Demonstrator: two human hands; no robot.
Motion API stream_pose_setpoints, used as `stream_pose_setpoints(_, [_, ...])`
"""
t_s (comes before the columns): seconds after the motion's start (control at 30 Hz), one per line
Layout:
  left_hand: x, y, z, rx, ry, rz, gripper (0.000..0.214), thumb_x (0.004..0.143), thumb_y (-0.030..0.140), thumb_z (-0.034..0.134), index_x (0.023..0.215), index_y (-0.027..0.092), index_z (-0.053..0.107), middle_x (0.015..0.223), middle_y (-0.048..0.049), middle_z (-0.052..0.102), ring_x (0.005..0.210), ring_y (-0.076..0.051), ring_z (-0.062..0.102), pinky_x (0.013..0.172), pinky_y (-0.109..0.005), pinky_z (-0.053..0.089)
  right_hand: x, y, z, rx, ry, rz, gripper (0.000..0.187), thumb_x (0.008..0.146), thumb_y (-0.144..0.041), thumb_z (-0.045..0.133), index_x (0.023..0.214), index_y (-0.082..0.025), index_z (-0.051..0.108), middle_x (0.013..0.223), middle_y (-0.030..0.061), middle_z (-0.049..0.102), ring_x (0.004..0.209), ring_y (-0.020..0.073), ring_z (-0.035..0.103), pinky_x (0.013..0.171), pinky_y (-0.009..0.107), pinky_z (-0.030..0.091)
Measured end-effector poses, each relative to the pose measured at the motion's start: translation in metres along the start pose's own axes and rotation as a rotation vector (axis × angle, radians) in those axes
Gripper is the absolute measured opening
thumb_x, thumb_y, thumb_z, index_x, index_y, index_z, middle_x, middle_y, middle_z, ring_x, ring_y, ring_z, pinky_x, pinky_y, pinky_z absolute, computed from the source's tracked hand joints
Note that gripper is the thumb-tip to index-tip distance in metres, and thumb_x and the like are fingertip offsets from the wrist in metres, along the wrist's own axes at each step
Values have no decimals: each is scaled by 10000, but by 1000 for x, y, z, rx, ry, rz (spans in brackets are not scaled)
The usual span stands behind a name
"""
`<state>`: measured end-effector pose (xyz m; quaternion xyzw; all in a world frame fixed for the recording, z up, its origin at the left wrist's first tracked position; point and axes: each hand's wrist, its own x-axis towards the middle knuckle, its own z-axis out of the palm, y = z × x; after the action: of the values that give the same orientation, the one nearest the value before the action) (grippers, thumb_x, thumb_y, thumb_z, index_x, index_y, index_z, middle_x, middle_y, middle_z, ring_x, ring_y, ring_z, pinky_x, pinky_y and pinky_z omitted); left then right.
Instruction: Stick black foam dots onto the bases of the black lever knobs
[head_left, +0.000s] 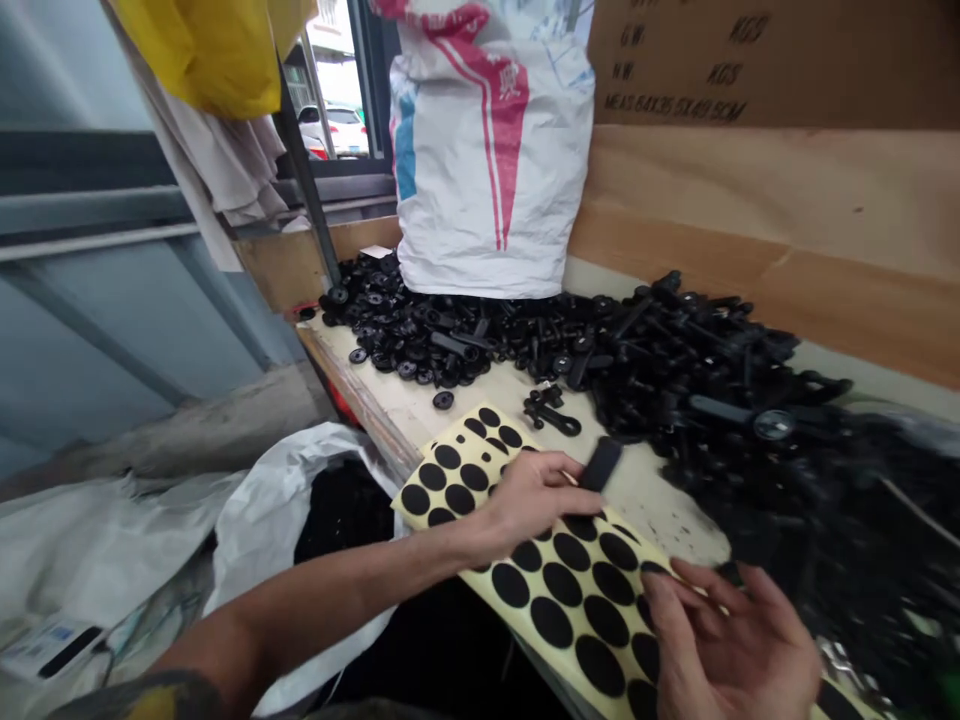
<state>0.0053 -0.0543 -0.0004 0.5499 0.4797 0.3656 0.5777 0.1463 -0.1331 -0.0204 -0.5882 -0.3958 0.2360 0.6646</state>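
Note:
My left hand [531,500] reaches across a pale yellow sheet of round black stickers [541,570] and pinches a small flat black piece [601,464] between thumb and fingers. My right hand [731,640] is at the sheet's right edge. Its thumb lies on the sheet beside a black dot, with the fingers curled at the edge; the exact contact is partly hidden. Several stickers are gone from the sheet's far end. Just beyond the sheet, a black plastic part with a ring end [553,412] lies on the tabletop [495,385].
Heaps of black plastic parts [675,340] cover the back and right of the table. A white woven sack [495,170] stands behind, beside cardboard [750,190]. Left and below, an open white bag [262,500] holds black things. One small round part [443,400] lies apart.

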Motion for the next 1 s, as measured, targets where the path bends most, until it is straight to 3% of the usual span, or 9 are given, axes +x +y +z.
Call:
stream_pose_setpoints(0.2, [78, 8, -70, 428, 368, 126, 104, 780, 255, 647, 831, 175, 689, 678, -16, 658, 725, -206, 633, 645, -292, 457, 0, 26, -23, -39, 114, -34, 668, 732, -338, 762, 1307, -199, 451, 943, 41, 602, 744, 160, 616, 679, 309, 531])
stream_pose_setpoints(0.3, [104, 16, -92, 617, 498, 165, 147, 846, 258, 612, 942, 157, 657, 879, -57, 664, 886, -228, 619, 797, -375, 478, -3, 29, -24, -40, 204, -1, 607, 783, -346, 715, 1310, -202, 451, 955, 35, 585, 728, 145, 610, 686, 290, 518])
stream_pose_setpoints(0.37, [110, 18, -93, 729, 535, 208, 246, 895, 299, 578, 1095, 159, 604, 1115, -88, 615, 1016, -231, 584, 889, -436, 470, -4, 29, -23, -35, 223, 33, 578, 809, -364, 683, 1311, -203, 445, 951, 31, 573, 714, 140, 604, 678, 285, 514])
stream_pose_setpoints(0.47, [116, 16, -76, 889, 477, 271, 305, 914, 349, 558, 1153, 161, 580, 1231, -88, 560, 1109, -258, 546, 946, -476, 451, -3, 31, -22, -29, 183, 63, 549, 828, -396, 650, 1300, -206, 446, 947, 31, 573, 731, 149, 604, 672, 285, 511])
stream_pose_setpoints(0.6, [126, 8, -48, 1059, 305, 289, 265, 905, 350, 579, 1075, 148, 610, 1116, -78, 617, 1003, -214, 597, 888, -441, 490, -2, 31, -23, -18, 178, 55, 550, 826, -387, 656, 1303, -205, 451, 945, 31, 580, 724, 151, 604, 681, 291, 507])
stream_pose_setpoints(0.7, [124, 6, -43, 1106, 241, 343, 147, 890, 267, 589, 965, 159, 655, 997, -68, 644, 946, -209, 604, 851, -395, 489, -3, 30, -25, 10, 187, 71, 540, 829, -377, 659, 1298, -202, 457, 935, 29, 578, 700, 143, 597, 666, 284, 506])
stream_pose_setpoints(0.83, [95, 12, -43, 1068, 113, 576, 173, 891, 184, 536, 925, 220, 702, 1041, -57, 647, 981, -208, 575, 872, -338, 460, -3, 25, -27, 30, 122, 95, 576, 836, -402, 645, 1332, -216, 420, 1007, 51, 582, 807, 164, 606, 758, 319, 505])
stream_pose_setpoints(1.0, [59, 16, -29, 963, -98, 919, 256, 943, 183, 447, 988, 228, 695, 1048, -63, 650, 952, -180, 554, 842, -308, 472, 9, 14, -17, 139, -93, 111, 737, 826, -409, 659, 1437, -290, 263, 1268, 112, 519, 993, 211, 597, 801, 371, 515])
